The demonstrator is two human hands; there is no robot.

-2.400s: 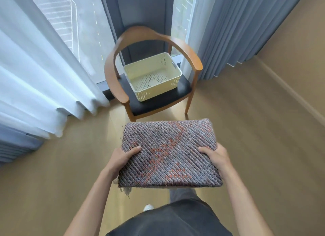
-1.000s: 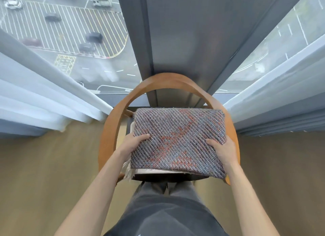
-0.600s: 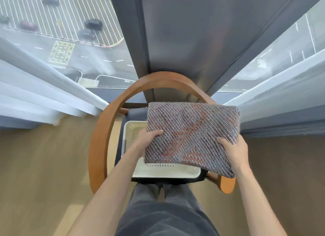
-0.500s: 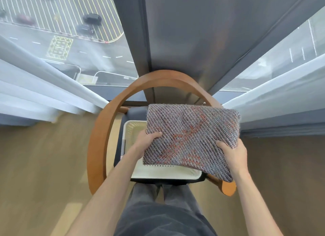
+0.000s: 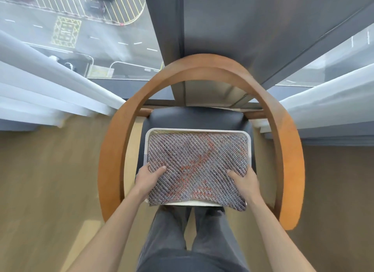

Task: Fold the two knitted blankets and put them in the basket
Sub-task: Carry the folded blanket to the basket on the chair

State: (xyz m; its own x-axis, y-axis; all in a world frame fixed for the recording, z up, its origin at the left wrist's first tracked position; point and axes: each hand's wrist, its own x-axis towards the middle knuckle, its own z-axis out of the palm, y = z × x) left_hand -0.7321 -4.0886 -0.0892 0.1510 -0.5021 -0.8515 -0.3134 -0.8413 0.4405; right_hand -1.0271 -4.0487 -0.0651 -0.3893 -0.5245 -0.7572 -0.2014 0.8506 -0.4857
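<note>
Folded blanket point(image 5: 198, 162) fills the basket point(image 5: 198, 130).
Left grip point(image 5: 148, 179) and right grip point(image 5: 245, 181) pinch its near corners, thumbs on top.

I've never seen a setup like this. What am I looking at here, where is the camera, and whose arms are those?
No machine: those are a person's bare arms, filmed by one wide-angle camera worn on the head, looking down. Below stands a wooden chair by a window, a cream basket on its dark seat. The left hand and right hand grip a folded knitted blanket that is mostly inside the basket, its near edge overhanging the front rim.
</note>
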